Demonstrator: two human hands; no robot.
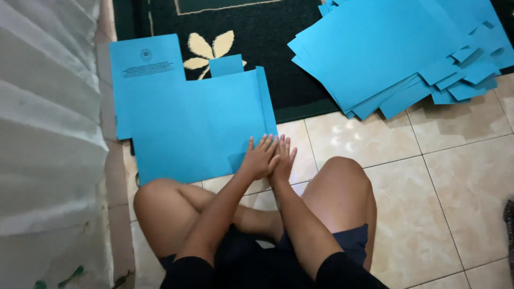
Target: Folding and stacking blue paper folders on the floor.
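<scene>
From my remote seat I see both hands laid flat, side by side, on the lower right corner of a blue folder sheet (195,126) that lies unfolded on the floor. The left hand (258,159) presses palm-down with fingers stretched and together, and the right hand (284,160) rests just beside it, touching it, also flat; neither grip is closed around anything, both simply press on the paper. The sheet's right edge carries a narrow folded strip running up from the hands, and its upper left part, with dark print, reaches beside the grey curtain (48,134). A small tab at the sheet's top edge overlaps the dark carpet (257,37). A fanned stack of blue sheets (391,53) sits well apart to the upper right, half on the carpet, half on the beige floor tiles (455,187). Bare tiles show between the stack and my right knee (342,182).
</scene>
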